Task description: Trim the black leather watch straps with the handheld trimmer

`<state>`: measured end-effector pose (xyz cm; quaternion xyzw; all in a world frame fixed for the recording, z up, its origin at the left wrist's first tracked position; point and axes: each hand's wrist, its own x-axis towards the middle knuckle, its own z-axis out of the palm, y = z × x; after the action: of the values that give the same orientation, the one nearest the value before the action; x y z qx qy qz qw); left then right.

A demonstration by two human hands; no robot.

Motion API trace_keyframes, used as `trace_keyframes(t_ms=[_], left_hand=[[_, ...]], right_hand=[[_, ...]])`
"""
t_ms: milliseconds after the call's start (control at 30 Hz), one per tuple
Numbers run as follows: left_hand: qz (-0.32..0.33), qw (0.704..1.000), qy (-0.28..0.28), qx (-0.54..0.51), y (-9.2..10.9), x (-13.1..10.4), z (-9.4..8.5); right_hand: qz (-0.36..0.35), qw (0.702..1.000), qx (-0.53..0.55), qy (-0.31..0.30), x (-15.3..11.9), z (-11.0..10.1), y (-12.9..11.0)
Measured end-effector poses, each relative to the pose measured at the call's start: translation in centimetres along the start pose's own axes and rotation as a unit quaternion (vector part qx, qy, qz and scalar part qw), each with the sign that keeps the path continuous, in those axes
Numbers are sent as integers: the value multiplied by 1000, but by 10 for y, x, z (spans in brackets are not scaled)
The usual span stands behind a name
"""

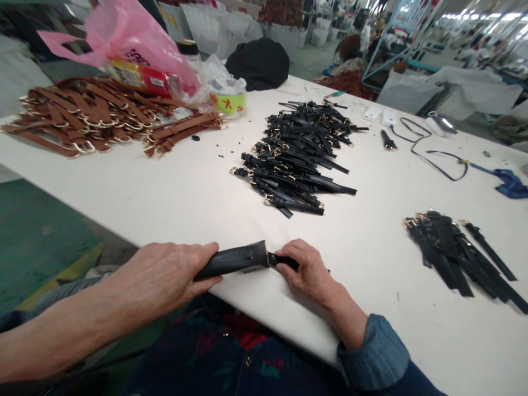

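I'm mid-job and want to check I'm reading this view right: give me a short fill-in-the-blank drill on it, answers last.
1. The ____ hand grips the black tool; the other hand pinches a strap.
2. The heaped straps at the picture's left are coloured ____.
3. The big plastic bag beside them is ____.
4. The smaller black pile lies toward the picture's ____ edge.

Missing words: left; brown; pink; right.

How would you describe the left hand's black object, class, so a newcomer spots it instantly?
Find the white table, then the person's left hand at its near edge. That hand grips the black object, whose broader end faces the right hand. It is far thicker than the flat black straps heaped beyond it.
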<state>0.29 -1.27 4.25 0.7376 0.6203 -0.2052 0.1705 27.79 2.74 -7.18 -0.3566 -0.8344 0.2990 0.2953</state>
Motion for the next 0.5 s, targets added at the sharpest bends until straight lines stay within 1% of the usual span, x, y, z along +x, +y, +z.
trace_keyframes(t_ms=[133, 267, 400, 500], left_hand=[[17, 1000, 22, 14, 5, 8, -2], [21, 998, 56, 0, 3, 19, 5], [0, 997, 74, -28, -1, 26, 12], [-25, 996, 80, -21, -6, 22, 14]], right_hand=[[10, 1000, 13, 12, 1, -1, 0], [42, 999, 10, 7, 3, -3, -2], [69, 997, 17, 12, 3, -7, -4], [79, 997, 3, 19, -1, -9, -6]])
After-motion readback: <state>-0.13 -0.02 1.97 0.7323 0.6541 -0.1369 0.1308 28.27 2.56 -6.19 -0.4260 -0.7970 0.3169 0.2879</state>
